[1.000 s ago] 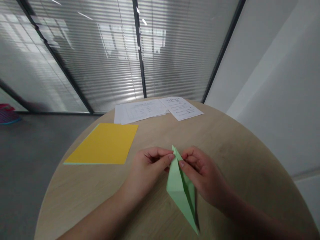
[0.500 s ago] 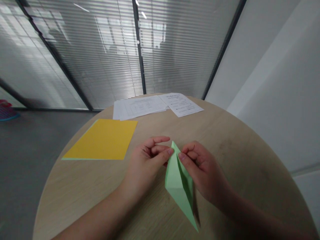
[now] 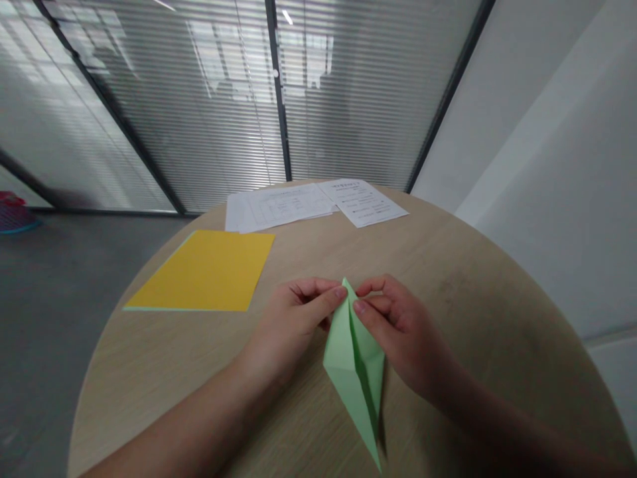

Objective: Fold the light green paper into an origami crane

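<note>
A light green sheet of folded paper [image 3: 343, 362], shaped like a long narrow diamond with a slit down its middle, is held over the table between my hands. My left hand [image 3: 303, 312] pinches its upper left edge close to the top point, thumb in front and the other fingers partly behind the paper. On the other side, my right hand [image 3: 398, 325] grips the upper right edge, with the thumb on the front face. The paper's lower point reaches toward me.
A stack of yellow paper [image 3: 209, 272] with a green edge beneath lies on the left of the round wooden table [image 3: 438, 265]. Printed white sheets [image 3: 283, 207] lie at the far edge. A pink and blue basket [image 3: 16, 214] stands on the floor at far left.
My left fingers have closed in on the paper's tip, the forefinger curling down. The paper's lower point has swung slightly left and toward me. My right forefinger has lifted a little.
</note>
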`<action>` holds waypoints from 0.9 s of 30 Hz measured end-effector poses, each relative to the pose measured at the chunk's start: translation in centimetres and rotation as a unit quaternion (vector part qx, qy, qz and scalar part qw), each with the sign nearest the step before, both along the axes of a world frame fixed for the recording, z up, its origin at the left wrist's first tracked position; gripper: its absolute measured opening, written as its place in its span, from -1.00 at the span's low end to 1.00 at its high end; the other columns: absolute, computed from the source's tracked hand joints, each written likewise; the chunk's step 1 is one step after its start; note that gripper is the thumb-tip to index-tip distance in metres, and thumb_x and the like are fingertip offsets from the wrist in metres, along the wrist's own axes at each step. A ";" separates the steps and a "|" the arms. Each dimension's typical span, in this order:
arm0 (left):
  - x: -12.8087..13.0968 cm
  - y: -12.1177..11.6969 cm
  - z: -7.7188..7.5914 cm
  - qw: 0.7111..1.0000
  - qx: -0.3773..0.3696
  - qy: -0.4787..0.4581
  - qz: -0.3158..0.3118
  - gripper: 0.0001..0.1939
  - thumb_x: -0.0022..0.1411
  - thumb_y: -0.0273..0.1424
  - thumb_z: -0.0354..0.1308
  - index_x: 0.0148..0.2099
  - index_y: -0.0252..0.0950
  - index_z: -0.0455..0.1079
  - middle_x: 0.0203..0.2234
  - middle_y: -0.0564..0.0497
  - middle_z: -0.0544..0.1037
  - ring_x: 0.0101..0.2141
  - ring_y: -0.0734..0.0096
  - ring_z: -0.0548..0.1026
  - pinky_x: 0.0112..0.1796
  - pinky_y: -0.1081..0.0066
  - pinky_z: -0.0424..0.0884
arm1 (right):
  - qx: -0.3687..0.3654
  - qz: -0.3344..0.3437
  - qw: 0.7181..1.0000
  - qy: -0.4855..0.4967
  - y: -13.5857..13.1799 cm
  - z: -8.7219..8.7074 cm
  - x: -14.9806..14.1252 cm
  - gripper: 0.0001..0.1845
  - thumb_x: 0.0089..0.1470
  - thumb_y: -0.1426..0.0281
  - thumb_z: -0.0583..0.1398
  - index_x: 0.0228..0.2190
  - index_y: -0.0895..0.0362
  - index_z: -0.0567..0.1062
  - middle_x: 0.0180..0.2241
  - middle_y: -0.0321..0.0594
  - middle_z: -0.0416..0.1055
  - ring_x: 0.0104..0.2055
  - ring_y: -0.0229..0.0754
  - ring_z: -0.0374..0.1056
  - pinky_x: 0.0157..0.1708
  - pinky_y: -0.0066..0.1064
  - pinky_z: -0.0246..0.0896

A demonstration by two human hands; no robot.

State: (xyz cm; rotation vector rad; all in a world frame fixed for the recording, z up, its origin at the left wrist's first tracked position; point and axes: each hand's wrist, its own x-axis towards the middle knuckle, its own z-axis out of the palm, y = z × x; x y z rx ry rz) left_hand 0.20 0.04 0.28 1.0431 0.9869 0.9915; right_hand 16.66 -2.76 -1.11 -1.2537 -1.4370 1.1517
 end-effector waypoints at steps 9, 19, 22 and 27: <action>0.0 0.4 -0.8 0.999 0.009 0.031 0.007 -0.73 0.12 -0.17 0.35 -0.37 -0.29 0.54 -0.55 0.04 0.54 -0.55 0.46 0.43 -0.49 0.46 0.29 | -0.054 0.020 0.998 -0.005 0.8 -0.3 0.4 -0.64 0.15 0.13 0.21 -0.46 0.18 0.52 -0.54 -0.29 0.38 -0.53 -0.35 0.22 -0.55 -0.53 0.08; 0.1 0.6 -1.0 0.997 0.055 0.050 -0.010 -0.74 0.14 -0.18 0.33 -0.38 -0.30 0.57 -0.60 0.07 0.48 -0.59 0.53 0.35 -0.56 0.52 0.27 | -0.053 0.024 0.998 -0.036 0.6 0.0 0.5 -0.66 0.11 0.15 0.21 -0.50 0.16 0.45 -0.59 -0.32 0.34 -0.57 -0.37 0.18 -0.59 -0.56 0.03; -0.2 0.8 -1.0 0.991 0.090 0.093 -0.014 -0.75 0.15 -0.19 0.32 -0.36 -0.29 0.58 -0.63 0.11 0.44 -0.62 0.55 0.30 -0.59 0.54 0.24 | -0.040 0.019 0.997 -0.060 0.4 0.0 0.6 -0.68 0.10 0.18 0.20 -0.53 0.16 0.43 -0.61 -0.35 0.30 -0.57 -0.39 0.15 -0.60 -0.57 0.00; -0.4 0.6 -0.8 0.971 0.157 0.180 0.015 -0.75 0.21 -0.22 0.24 -0.39 -0.28 0.57 -0.67 0.12 0.40 -0.62 0.54 0.28 -0.59 0.53 0.20 | -0.015 0.018 0.996 -0.087 0.1 0.1 0.5 -0.72 0.10 0.23 0.19 -0.53 0.15 0.43 -0.61 -0.36 0.29 -0.56 -0.39 0.16 -0.59 -0.57 0.00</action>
